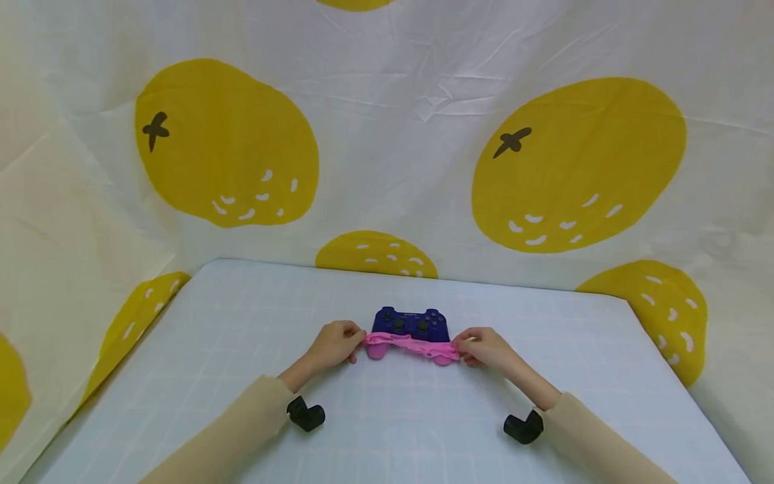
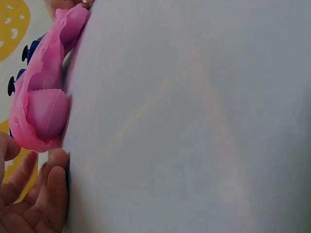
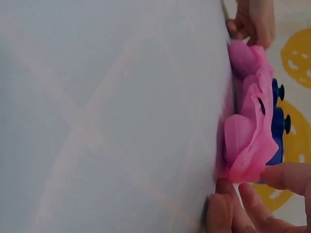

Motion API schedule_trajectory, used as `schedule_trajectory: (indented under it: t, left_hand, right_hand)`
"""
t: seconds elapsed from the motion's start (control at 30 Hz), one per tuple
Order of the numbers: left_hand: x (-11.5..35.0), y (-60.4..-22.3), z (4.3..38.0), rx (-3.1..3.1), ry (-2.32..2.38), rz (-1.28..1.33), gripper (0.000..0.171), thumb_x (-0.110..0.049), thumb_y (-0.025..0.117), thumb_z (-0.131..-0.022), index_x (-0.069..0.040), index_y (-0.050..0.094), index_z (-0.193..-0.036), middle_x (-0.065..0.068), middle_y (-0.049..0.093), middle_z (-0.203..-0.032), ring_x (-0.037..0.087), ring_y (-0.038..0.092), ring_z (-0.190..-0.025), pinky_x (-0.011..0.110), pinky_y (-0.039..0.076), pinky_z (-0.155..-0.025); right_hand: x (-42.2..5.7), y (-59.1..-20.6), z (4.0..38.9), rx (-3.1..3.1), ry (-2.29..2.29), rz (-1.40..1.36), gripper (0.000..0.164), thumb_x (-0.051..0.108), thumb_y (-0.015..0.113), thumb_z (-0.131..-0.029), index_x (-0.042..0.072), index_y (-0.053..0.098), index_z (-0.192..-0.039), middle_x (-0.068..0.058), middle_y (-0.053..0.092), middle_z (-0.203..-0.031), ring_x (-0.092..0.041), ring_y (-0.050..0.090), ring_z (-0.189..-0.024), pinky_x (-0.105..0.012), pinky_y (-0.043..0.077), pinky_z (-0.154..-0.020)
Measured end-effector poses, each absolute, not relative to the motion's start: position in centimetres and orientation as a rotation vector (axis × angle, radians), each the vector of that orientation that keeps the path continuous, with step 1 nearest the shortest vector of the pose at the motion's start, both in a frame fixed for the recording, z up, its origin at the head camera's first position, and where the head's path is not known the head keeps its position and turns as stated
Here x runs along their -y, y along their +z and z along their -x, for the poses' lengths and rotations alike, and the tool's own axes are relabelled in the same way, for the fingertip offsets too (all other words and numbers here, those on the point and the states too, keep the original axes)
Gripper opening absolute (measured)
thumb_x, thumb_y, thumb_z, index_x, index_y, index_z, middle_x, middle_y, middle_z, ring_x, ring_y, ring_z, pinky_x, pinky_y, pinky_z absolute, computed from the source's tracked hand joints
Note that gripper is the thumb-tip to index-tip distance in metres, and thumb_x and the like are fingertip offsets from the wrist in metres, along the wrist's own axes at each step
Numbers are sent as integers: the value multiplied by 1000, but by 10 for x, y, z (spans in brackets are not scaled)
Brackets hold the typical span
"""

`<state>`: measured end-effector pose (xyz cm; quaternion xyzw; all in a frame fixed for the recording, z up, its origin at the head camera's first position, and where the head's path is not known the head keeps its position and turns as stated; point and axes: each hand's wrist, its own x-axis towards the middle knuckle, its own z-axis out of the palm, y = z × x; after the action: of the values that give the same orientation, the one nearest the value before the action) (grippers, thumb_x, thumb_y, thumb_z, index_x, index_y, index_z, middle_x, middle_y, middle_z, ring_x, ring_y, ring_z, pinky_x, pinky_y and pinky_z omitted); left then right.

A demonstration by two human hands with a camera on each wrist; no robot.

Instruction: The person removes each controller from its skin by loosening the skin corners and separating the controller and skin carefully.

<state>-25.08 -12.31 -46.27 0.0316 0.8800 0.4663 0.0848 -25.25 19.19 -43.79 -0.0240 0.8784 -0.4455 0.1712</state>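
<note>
A dark blue game controller (image 1: 404,322) lies on the table with its handles towards me. A pink silicone controller cover (image 1: 417,345) wraps the handles, its upper edge bunched in a band across the front. My left hand (image 1: 335,341) pinches the cover's left end between thumb and fingers. At the other end, my right hand (image 1: 486,347) grips the cover the same way. In the left wrist view the pink cover (image 2: 46,99) encloses the rounded handle. The right wrist view shows the blue controller (image 3: 277,127) and its thumbsticks standing out beyond the cover's folds.
A pale checked cloth covers the table (image 1: 230,336). Behind it hangs a white curtain (image 1: 393,148) with large yellow fruit shapes, which also runs along both sides. Black wrist cameras hang by the left cuff (image 1: 306,414) and right cuff (image 1: 523,427).
</note>
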Motion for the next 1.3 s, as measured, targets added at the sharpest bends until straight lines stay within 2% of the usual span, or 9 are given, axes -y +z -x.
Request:
schedule_trajectory:
  t: [0.07, 0.23, 0.37, 0.47, 0.6, 0.83, 0.97, 1.13, 1.3]
  left_hand:
    - [125, -464, 250, -2643, 1445, -182, 17, -18, 57, -96, -5, 66, -103, 5, 64, -73, 12, 58, -57, 24, 48, -53]
    - [130, -467, 249, -2704, 1484, -422, 23, -10, 61, -93, -6, 63, -115, 8, 67, -108, 18, 64, -91, 26, 54, -77]
    - [133, -468, 250, -2572, 1533, -636, 47, -12, 65, -91, -5, 49, -135, 14, 51, -138, 31, 56, -119, 30, 53, -88]
    - [133, -468, 254, -2471, 1528, -758, 64, -15, 70, -88, -6, 38, -143, 15, 40, -147, 34, 47, -128, 30, 51, -90]
    - [135, -470, 257, -2522, 1457, -827, 68, -14, 76, -82, -9, 42, -140, 10, 44, -143, 29, 47, -128, 34, 51, -94]
    - [139, -470, 262, -2577, 1431, -810, 58, -14, 81, -76, -7, 53, -126, 8, 58, -127, 25, 53, -121, 39, 50, -97]
    - [139, -468, 265, -2588, 1425, -799, 57, -16, 84, -72, -8, 55, -121, 6, 62, -116, 22, 57, -110, 37, 50, -94]
    - [137, -470, 265, -2587, 1442, -825, 53, -13, 84, -72, -5, 58, -117, 7, 64, -96, 20, 60, -92, 34, 52, -90]
    - [137, -471, 264, -2645, 1412, -873, 47, -18, 84, -72, -8, 60, -111, 5, 61, -107, 20, 58, -101, 36, 52, -92]
  right_hand:
    - [-194, -437, 251, -2556, -1232, 88, 28, 23, 64, -90, 0, 67, -106, -7, 70, -89, -13, 60, -71, -26, 54, -66]
    - [-201, -441, 252, -2564, -1324, 200, 29, 22, 67, -90, -1, 67, -107, -13, 72, -98, -15, 64, -79, -27, 55, -71]
    - [-205, -446, 252, -2558, -1388, 362, 31, 21, 69, -89, -1, 66, -110, -15, 71, -104, -19, 66, -91, -26, 56, -75]
    - [-206, -448, 252, -2574, -1397, 478, 32, 21, 70, -88, 1, 66, -112, -15, 69, -110, -26, 64, -102, -30, 56, -82]
    - [-208, -452, 251, -2531, -1412, 591, 36, 17, 73, -84, 0, 64, -116, -18, 67, -115, -35, 61, -111, -36, 55, -89]
    - [-210, -458, 251, -2490, -1445, 642, 50, 8, 80, -76, -3, 60, -121, -23, 64, -117, -36, 63, -107, -33, 56, -84]
    - [-209, -459, 251, -2503, -1455, 634, 54, 8, 82, -74, -4, 59, -121, -23, 65, -115, -36, 64, -105, -31, 57, -81]
    - [-208, -461, 250, -2587, -1424, 586, 49, 10, 83, -73, -3, 64, -116, -19, 69, -111, -32, 66, -102, -26, 57, -78]
    - [-208, -461, 249, -2635, -1393, 591, 42, 13, 83, -72, 0, 69, -109, -16, 71, -106, -29, 68, -99, -25, 57, -76]
